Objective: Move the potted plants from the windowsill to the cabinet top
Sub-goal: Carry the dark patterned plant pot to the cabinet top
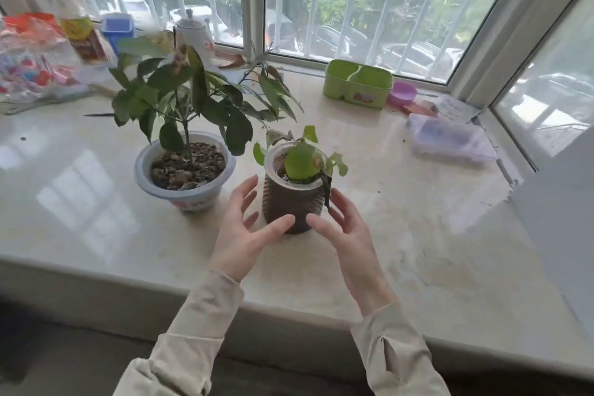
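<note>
Both hands, left (244,228) and right (344,231), spread wide around the small brown pot (291,202) on the windowsill (401,219), must next close and lift it.

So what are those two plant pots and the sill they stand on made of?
The brown pot looks like plastic with a ribbed, woven-style outer wall and a pale inner rim. The wider pale pot seems smooth, glossy plastic with printed marks low on its side. The windowsill looks like polished stone, perhaps marble: it mirrors the window.

Head cam, wide-angle, looks fwd and down, close over windowsill (418,235) toward window (353,10).
</note>
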